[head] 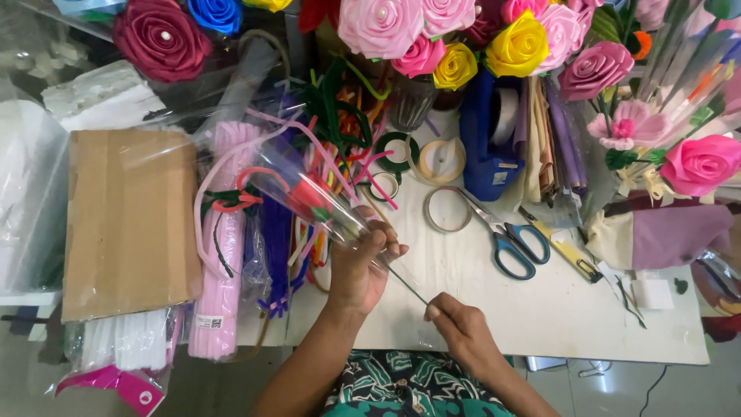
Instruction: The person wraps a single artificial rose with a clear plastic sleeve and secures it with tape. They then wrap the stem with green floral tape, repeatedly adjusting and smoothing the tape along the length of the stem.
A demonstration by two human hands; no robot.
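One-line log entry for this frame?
left hand: grips clear sleeve over red flower | right hand: pinches stem wire end | scissors: on table

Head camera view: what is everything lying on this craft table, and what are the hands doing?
Wrapped flower: one, red, in clear film, held above table centre.
Wire stem: one, thin, between both hands.
Scissors: one, blue handles, right of centre.
Tape rolls: several, by the scissors.
Pipe cleaners: bundles, pink and purple, left.
Cardboard: one, brown, far left.
Ribbon roses: many, mixed colours, top.
Left hand: grips the flower's base.
Right hand: pinches the stem's end.
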